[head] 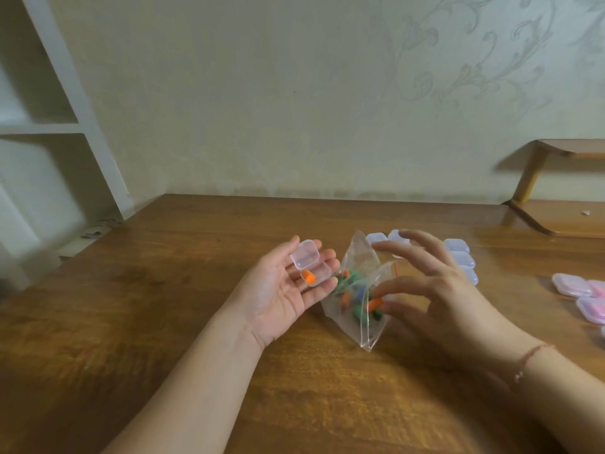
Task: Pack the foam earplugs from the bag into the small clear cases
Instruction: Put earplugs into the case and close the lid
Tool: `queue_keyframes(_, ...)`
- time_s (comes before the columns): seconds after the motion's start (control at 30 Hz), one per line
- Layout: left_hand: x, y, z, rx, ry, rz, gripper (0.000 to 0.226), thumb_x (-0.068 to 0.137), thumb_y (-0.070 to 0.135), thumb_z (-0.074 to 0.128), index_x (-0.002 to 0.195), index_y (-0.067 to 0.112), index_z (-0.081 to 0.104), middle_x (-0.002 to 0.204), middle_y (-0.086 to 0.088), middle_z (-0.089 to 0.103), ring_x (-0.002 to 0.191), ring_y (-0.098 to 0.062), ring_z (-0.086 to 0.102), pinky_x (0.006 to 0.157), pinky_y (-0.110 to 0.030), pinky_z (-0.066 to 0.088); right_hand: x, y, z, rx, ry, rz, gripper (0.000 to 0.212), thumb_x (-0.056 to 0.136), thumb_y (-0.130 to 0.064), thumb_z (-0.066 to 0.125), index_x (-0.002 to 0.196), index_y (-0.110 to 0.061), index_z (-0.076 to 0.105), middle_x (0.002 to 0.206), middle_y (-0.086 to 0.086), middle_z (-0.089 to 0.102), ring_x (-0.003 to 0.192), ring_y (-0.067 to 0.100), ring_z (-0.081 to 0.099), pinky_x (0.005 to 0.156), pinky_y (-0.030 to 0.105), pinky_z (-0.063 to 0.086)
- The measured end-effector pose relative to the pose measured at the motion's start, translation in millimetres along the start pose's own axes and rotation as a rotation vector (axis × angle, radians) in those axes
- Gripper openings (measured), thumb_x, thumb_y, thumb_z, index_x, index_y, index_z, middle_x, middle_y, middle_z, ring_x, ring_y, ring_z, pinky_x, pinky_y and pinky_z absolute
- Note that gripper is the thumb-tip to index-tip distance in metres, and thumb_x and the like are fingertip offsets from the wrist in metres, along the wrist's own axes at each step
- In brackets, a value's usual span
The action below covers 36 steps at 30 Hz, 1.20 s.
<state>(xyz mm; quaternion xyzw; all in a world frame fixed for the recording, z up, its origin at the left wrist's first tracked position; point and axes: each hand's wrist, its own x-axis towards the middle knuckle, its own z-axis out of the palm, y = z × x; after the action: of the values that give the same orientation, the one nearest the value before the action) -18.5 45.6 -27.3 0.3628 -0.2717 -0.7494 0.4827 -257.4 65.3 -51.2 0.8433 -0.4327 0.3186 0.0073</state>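
Orange foam earplug (307, 277) lies in the small clear hinged plastic case (311, 263), lid open, on the upturned, spread left hand (288, 290) | right hand (435, 286), fingers spread, reaches into the clear zip bag (357, 290) between both hands | advice: pinch one plug, keep case level.

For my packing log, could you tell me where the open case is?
The small clear plastic case lies open on the left hand's fingers, left of the zip bag.

The only view is from the person's head, looking forward and down, close over the wooden table (163, 322). It faces the wall (262, 93) behind.
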Motion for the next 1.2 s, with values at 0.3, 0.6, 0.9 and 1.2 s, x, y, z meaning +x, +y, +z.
queue_keyframes(0.3,-9.0,-7.7,11.3,0.148,-0.123,0.009,0.034,0.095,0.029,0.056,0.120,0.007,0.064,0.115,-0.019,0.071,0.104,-0.028,0.071,0.080,-0.039,0.061,3.0,-37.5,-7.0,0.229,0.318,0.054,0.018,0.073,-0.017,0.082,0.088,-0.018,0.072,0.083,-0.011,0.068,0.080,0.004,0.058,0.071,0.015,0.044)
queue_keyframes(0.6,-14.6,-15.5,18.4,0.285,-0.245,0.025,0.045,0.086,0.031,0.063,0.124,0.008,0.064,0.121,-0.019,0.068,0.106,-0.030,0.069,0.084,-0.041,0.059,3.2,-42.1,2.6,0.285,0.146,0.144,0.019,0.070,-0.023,0.083,0.086,-0.030,0.076,0.082,-0.014,0.070,0.078,0.002,0.060,0.068,0.009,0.041)
queue_keyframes(0.9,-15.0,-16.0,19.1,0.289,-0.203,0.008,0.035,0.091,0.029,0.062,0.120,0.010,0.066,0.118,-0.018,0.070,0.104,-0.029,0.068,0.081,-0.040,0.060,2.1,-43.7,-0.8,0.275,0.080,0.131,0.011,0.081,-0.023,0.075,0.089,-0.029,0.077,0.090,-0.017,0.069,0.092,-0.003,0.062,0.073,0.005,0.038)
queue_keyframes(1.2,-15.2,-16.6,17.9,0.274,-0.248,-0.024,0.035,0.091,0.028,0.062,0.120,0.009,0.067,0.117,-0.020,0.070,0.099,-0.027,0.069,0.084,-0.040,0.059,0.9,-44.0,2.1,0.274,0.104,0.106,0.007,0.081,-0.025,0.072,0.085,-0.028,0.075,0.090,-0.015,0.067,0.089,0.009,0.063,0.073,0.014,0.044)
